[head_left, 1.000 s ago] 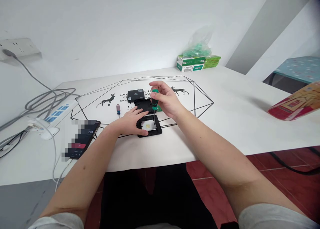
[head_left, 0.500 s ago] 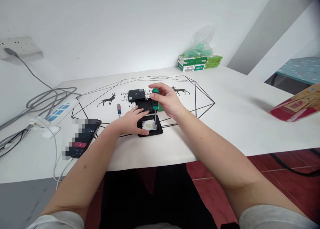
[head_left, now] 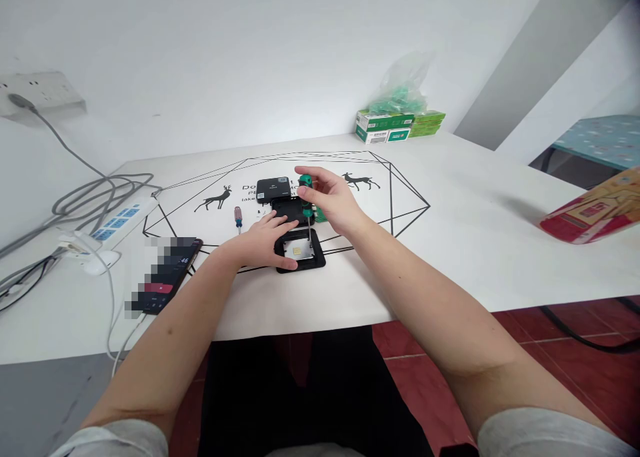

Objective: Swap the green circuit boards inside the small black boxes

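My right hand (head_left: 330, 198) is closed around the green-and-black handle of a screwdriver (head_left: 307, 210). The shaft points down, its tip at the right side of a silver metal plate (head_left: 302, 252) with a pale yellow square on it. That plate lies inside a black housing (head_left: 314, 265) on the table. My left hand (head_left: 265, 241) lies over the housing's left side with fingers spread, the thumb along the front and the index finger behind. Just beyond sits an open black shell (head_left: 285, 212), partly covered by my left fingers. Part of a green board (head_left: 320, 214) shows behind the screwdriver.
A black cover (head_left: 273, 189) with stickers lies farther back. A second screwdriver (head_left: 239, 217) and tiny parts rest to the left. A phone (head_left: 175, 277), power strip (head_left: 117, 224) and cables are at far left. Green boxes (head_left: 385, 127) stand at the wall; a red package (head_left: 590, 210) is at right.
The screwdriver handle has shifted slightly left with my right hand, its tip staying at nearly the same spot. My left hand and the housing have not moved.
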A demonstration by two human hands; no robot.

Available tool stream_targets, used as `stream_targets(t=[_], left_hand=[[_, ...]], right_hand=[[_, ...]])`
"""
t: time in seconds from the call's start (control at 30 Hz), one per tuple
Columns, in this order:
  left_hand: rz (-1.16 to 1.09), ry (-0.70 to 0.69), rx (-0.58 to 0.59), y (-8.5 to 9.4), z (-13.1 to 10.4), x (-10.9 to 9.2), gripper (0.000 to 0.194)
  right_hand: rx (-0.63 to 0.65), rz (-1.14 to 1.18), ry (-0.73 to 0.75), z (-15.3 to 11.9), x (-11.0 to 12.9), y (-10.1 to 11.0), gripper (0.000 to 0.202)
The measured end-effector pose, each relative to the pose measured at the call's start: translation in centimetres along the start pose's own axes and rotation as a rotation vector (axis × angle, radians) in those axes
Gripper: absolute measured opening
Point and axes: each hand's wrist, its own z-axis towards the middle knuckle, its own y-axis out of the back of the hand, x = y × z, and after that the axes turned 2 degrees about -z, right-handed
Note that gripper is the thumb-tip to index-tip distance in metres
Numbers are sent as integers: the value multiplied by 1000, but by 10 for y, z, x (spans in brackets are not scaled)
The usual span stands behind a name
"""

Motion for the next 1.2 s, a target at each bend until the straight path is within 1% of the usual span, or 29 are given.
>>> stream_targets(t=[0.13,0.2,0.27,0.37,0.4,0.47,0.53,0.63,0.7,0.77,0.83,0.9,1.07,1.2], left_hand=[[-4,-22,-34,-1,-1,0,120],[-32,-68,-87,-3,0,0,110],[-71,-143,-169,-4,1,1,89],[-108,-238,-304,-5,4,1,44],[-106,-254,-340,-5,5,1,33],[-87,-270,-404,-5,7,1,22],[-66,-267,-450,-4,9,1,21],[-38,-221,-478,-3,11,3,21],[-7,-129,-503,-3,14,7,19],[30,2,-545,-3,17,13,20],[58,117,-571,-4,21,20,25],[69,194,-573,-4,23,27,30],[107,277,-567,-4,28,37,39],[128,298,-542,-6,30,41,41]], right_hand=[[-77,32,25,1,0,2,47],[-105,45,35,2,0,3,46],[-121,60,40,2,1,3,48],[-146,82,44,2,2,3,53],[-151,92,42,2,2,2,54],[-148,113,35,1,3,0,57],[-143,122,32,1,4,-1,59],[-176,96,44,3,3,1,62],[-234,66,62,7,-2,6,61],[-309,31,69,13,-9,13,56],[-381,-6,39,18,-15,21,52],[-431,-19,-4,22,-20,27,51],[-514,2,-65,27,-18,35,47],[-531,-88,-56,30,-13,44,36]])
